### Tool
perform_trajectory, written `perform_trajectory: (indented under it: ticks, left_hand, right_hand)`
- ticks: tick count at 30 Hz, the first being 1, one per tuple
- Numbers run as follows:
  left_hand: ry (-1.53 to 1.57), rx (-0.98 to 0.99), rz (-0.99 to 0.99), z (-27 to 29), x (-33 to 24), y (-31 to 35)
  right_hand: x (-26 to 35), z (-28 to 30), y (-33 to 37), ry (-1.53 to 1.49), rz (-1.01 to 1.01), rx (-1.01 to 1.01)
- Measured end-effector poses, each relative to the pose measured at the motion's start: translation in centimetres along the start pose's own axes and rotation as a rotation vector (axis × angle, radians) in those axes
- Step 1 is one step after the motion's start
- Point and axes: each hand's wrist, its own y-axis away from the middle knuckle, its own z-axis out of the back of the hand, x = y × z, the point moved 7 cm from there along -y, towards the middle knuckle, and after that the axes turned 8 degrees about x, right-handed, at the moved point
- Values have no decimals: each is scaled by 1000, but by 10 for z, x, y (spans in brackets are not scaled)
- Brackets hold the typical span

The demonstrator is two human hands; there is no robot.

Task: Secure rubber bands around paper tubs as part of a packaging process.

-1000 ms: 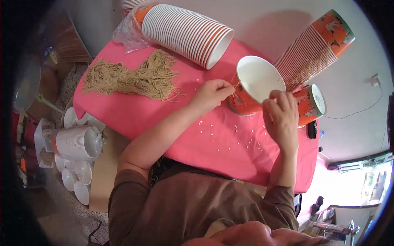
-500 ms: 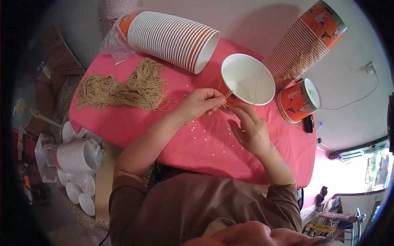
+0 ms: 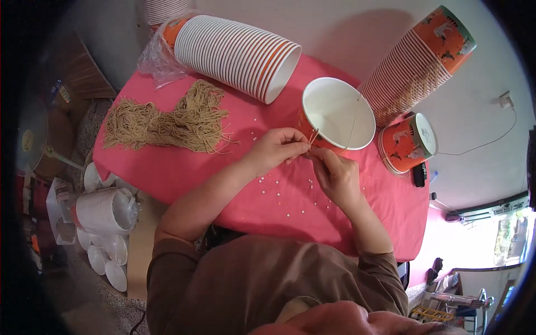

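Cord [image 3: 313,136] (pale) in left hand [image 3: 278,149]

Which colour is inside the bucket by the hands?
The paper bucket is white inside, in the head view.

Bucket [image 3: 332,114] coloured white inside, orange outside; far-right stack [image 3: 438,34] animal-printed on orange; table [image 3: 259,215] covered pink; string bundle [image 3: 167,124] coloured tan.

Light's blasting in through a blown-out window [image 3: 511,234] at the right edge, a soft reddish shadow [image 3: 371,36] is sitting on the wall [image 3: 290,14] up top, the left side is looking pretty dim and hazy, and the fisheye's kinda bending straight lines and fading to black around the rim.
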Motion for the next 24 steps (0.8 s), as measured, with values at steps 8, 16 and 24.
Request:
perform_trajectory:
  ticks: [8,16,24]
  left_hand:
    - [375,-334,86,-19,17,8]
    - [459,-314,0,-5,7,-12]
    - [173,-285,51,1,-3,-26]
  right_hand:
    - [7,-8,-2,203,124,25]
    - [14,-9,0,281,201,160]
    - [5,-21,1,382,265,276]
